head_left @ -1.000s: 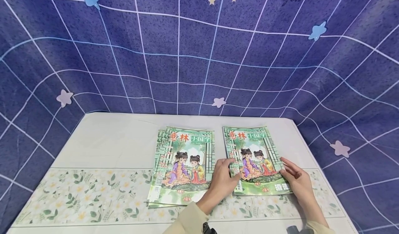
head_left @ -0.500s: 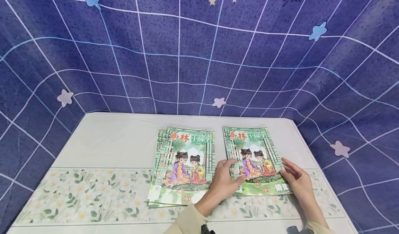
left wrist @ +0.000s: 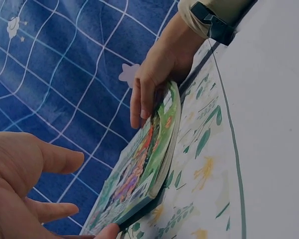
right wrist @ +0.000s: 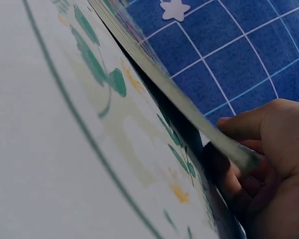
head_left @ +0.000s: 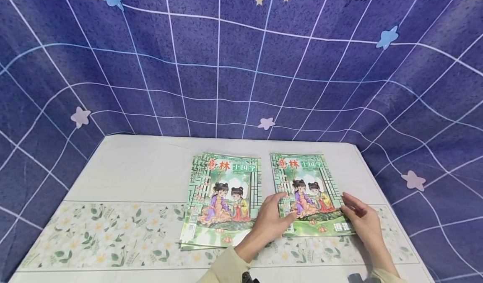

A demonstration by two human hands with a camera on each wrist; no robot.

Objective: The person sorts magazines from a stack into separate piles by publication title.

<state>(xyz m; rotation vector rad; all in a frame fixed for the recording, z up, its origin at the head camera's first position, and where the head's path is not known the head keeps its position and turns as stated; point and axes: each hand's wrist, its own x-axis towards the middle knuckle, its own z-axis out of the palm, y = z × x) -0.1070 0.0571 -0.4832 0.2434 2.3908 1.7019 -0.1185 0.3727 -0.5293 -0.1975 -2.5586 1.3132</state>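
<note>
Two piles of green magazines with the same cover, two cartoon children in robes, lie side by side on the table. My right hand (head_left: 363, 222) pinches the right magazine pile (head_left: 311, 195) at its lower right edge. In the right wrist view, the thumb lies over the magazine edge (right wrist: 189, 112) and the other fingers are under it, with that edge raised off the table. My left hand (head_left: 271, 219) is at the pile's left edge, fingers extended. A fingertip (left wrist: 108, 231) is close to the spine in the left wrist view; firm contact is unclear.
The left magazine pile (head_left: 226, 199) lies slightly fanned, beside my left forearm. A white table (head_left: 128, 165) with a floral band (head_left: 124, 237) carries both piles. Blue grid-patterned cloth (head_left: 196, 86) with stars rises at the back and sides.
My left thumb and fingers have shifted slightly to the right over the right pile's left edge. The right hand and both piles look almost unmoved.
</note>
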